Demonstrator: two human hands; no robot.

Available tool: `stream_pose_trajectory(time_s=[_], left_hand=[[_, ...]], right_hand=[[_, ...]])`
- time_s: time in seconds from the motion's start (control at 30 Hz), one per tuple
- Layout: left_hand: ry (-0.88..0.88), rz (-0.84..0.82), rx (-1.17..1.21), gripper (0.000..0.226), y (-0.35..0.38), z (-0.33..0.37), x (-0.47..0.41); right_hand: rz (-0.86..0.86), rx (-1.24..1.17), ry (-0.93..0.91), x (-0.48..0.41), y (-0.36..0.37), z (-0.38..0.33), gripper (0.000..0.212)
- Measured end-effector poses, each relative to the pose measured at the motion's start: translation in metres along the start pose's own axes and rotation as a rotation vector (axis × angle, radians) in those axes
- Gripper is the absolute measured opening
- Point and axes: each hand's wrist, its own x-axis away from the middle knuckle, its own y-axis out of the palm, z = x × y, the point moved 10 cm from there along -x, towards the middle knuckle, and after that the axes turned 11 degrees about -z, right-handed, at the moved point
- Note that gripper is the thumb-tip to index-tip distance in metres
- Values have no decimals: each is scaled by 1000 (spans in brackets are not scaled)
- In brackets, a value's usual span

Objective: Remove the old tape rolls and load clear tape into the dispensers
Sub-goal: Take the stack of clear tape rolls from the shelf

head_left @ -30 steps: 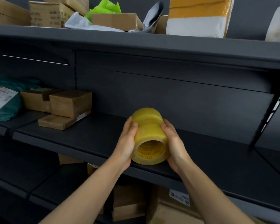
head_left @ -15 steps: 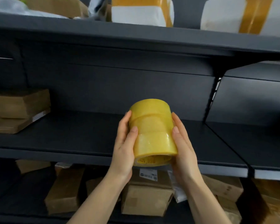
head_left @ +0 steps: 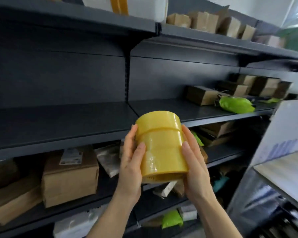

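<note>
At centre frame the left hand [head_left: 131,158] and right hand [head_left: 194,162] clasp a yellowish stack of tape rolls [head_left: 160,143] between them, fingers and thumbs wrapped round its sides. Behind it, the dark shelf [head_left: 58,121] carries cardboard boxes [head_left: 203,95] at right. No dispenser shows (so removal and loading probably both remain).

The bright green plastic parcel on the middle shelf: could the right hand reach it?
Probably not yet: right hand and left hand both hold the yellow stack of tape rolls; nothing blocks the green parcel.
</note>
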Motion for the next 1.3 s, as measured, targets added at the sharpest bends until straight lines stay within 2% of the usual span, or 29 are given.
stream_pose_trajectory(time_s=[0.53,0.77,0.93,1.13,1.3], left_hand=[[-287,-466,200,47,325,-137,52],[-371,-601,306,45,466,-203,59],[-469,-703,409,41,570,-245,60],[-579,-862,379,54,683,-281,75],[-649,-946,376,55,770,-313,104]], right_hand=[[556,117,51,194,-291,-52,39],[772,103,40,251,-412,-67,43],[891,172,40,277,-500,-86,40],[1040,195,71,322,-599,-105,36],[1115,169,94,371,-673,-116,52]])
